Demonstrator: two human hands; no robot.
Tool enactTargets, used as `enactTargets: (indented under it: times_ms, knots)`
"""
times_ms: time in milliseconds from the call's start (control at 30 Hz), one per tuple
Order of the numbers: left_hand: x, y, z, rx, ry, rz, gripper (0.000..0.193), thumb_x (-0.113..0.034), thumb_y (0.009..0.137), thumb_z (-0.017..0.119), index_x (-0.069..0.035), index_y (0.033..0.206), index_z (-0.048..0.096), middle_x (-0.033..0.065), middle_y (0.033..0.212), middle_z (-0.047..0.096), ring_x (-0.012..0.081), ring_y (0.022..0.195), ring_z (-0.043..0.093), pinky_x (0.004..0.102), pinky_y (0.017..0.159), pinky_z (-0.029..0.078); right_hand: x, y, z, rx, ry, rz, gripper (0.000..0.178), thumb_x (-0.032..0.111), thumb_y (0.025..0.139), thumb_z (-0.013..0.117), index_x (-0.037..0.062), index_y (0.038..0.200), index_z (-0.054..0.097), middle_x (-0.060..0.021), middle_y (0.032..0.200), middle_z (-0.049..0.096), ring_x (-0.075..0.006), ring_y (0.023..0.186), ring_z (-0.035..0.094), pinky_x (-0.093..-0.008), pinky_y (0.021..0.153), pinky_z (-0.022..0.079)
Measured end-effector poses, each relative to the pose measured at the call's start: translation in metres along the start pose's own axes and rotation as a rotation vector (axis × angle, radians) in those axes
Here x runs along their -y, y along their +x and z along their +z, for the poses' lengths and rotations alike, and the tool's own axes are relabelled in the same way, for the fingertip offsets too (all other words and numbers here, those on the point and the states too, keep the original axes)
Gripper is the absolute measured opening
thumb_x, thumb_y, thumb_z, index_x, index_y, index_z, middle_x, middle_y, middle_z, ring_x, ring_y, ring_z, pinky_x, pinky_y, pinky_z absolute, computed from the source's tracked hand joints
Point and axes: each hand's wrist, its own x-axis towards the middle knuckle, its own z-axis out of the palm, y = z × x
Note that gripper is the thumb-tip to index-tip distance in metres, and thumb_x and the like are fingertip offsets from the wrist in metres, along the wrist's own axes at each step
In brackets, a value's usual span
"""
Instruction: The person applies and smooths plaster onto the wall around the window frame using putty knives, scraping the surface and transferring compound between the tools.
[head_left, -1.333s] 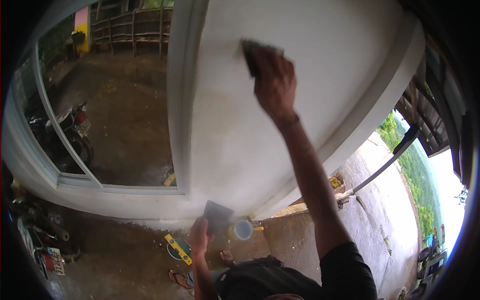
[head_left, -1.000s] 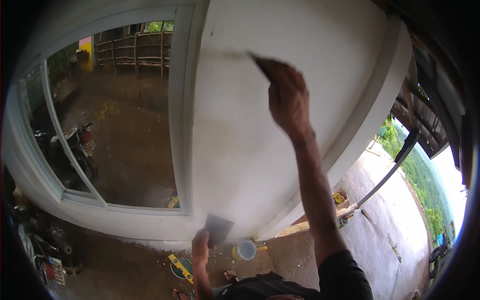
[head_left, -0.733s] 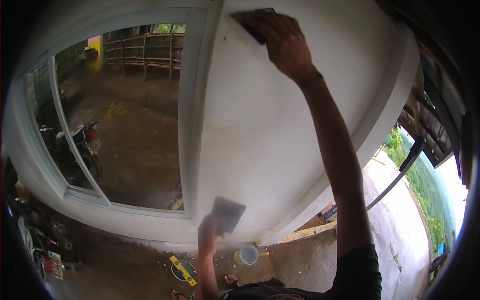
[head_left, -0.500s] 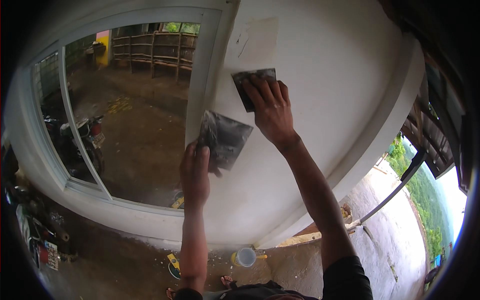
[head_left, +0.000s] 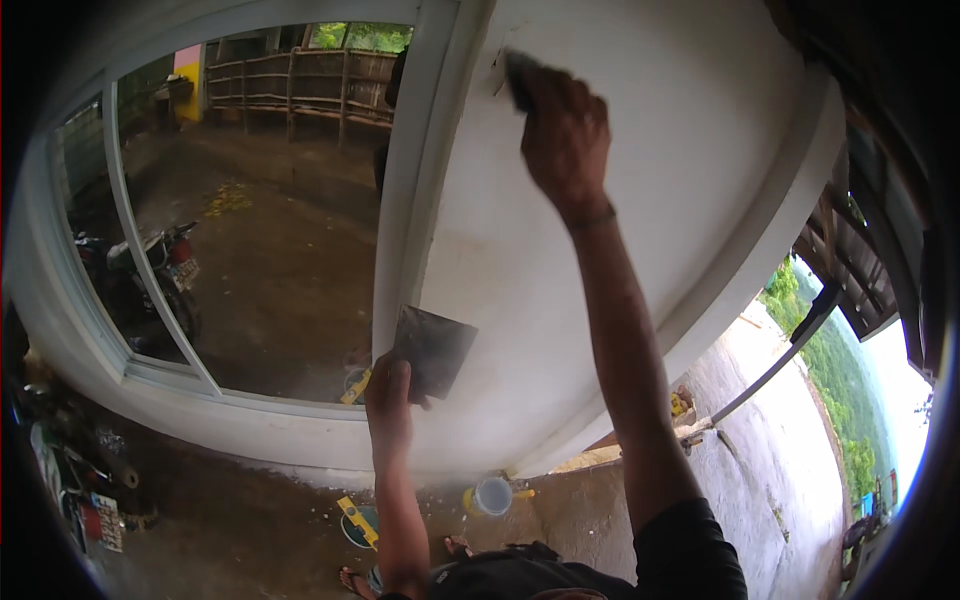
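Note:
My right hand is raised against the upper part of the white wall, closed on a dark flat putty spreader. That spreader is tilted and partly hidden by my fingers. Just beside its edge, thin dark marks show on the wall. Lower down, near the window's right frame, my left hand grips a dark, square, flat plate with pale smears, thumb in front. The plate is held away from the other spreader.
Left of the wall is a sliding window reflecting a yard and fence. On the ground below stand a pale bucket and a round container with a yellow tool. A motorcycle is at lower left.
My right hand has moved up the wall with its spreader, now tilted more edge-on. My left hand has dropped lower with its plate. The pale patch on the upper wall looks smoothed over.

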Motion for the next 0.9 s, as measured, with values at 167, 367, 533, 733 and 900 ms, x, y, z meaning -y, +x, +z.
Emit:
enactTargets:
  times_ms: [167, 367, 533, 733, 900]
  knots:
    - [0.006, -0.005, -0.028, 0.014, -0.017, -0.087, 0.038, -0.027, 0.102, 0.054, 0.003, 0.125, 0.06, 0.0052, 0.089, 0.063, 0.0128, 0.068, 0.061, 0.0275, 0.055, 0.049, 0.056, -0.079, -0.03, 0.349, 0.16, 0.113, 0.045, -0.01, 0.079, 0.056, 0.0052, 0.12, 0.069, -0.0099, 0.112, 0.069, -0.0273, 0.109, 0.064, -0.041, 0.098, 0.046]
    - [0.015, -0.016, -0.024, 0.046, 0.01, -0.213, 0.038, -0.026, 0.102, 0.055, 0.005, 0.124, 0.061, 0.0058, 0.087, 0.064, 0.012, 0.067, 0.06, 0.0274, 0.055, 0.049, -0.004, 0.0, -0.078, 0.134, -0.028, -0.103, 0.046, -0.006, 0.082, 0.062, 0.0242, 0.113, 0.078, 0.0051, 0.117, 0.073, -0.0184, 0.11, 0.061, -0.0374, 0.1, 0.034]
    - [0.027, -0.004, 0.003, 0.056, -0.02, -0.19, 0.038, -0.025, 0.101, 0.056, 0.005, 0.123, 0.061, 0.0063, 0.087, 0.065, 0.0125, 0.067, 0.061, 0.0292, 0.056, 0.05, -0.057, 0.086, -0.045, -0.01, -0.125, -0.483, 0.053, -0.008, 0.079, 0.062, 0.0264, 0.116, 0.076, 0.008, 0.128, 0.068, -0.0204, 0.119, 0.057, -0.036, 0.102, 0.037]
    - [0.035, 0.005, 0.011, 0.013, -0.031, -0.143, 0.039, -0.027, 0.101, 0.056, 0.003, 0.125, 0.059, 0.0077, 0.091, 0.065, 0.0139, 0.071, 0.063, 0.0286, 0.055, 0.05, -0.082, 0.097, -0.009, 0.119, 0.06, -0.65, 0.048, -0.004, 0.084, 0.063, 0.0283, 0.117, 0.075, 0.0081, 0.134, 0.065, -0.0228, 0.131, 0.051, -0.0399, 0.106, 0.039]
    - [0.048, 0.011, 0.005, -0.024, -0.048, -0.157, 0.039, -0.03, 0.102, 0.055, 0.001, 0.126, 0.058, 0.0076, 0.095, 0.066, 0.0141, 0.076, 0.064, 0.0277, 0.055, 0.049, -0.102, 0.088, 0.018, 0.063, 0.038, -0.711, 0.044, 0.007, 0.086, 0.067, 0.0294, 0.123, 0.072, 0.0077, 0.14, 0.061, -0.0217, 0.131, 0.051, -0.0404, 0.108, 0.038]
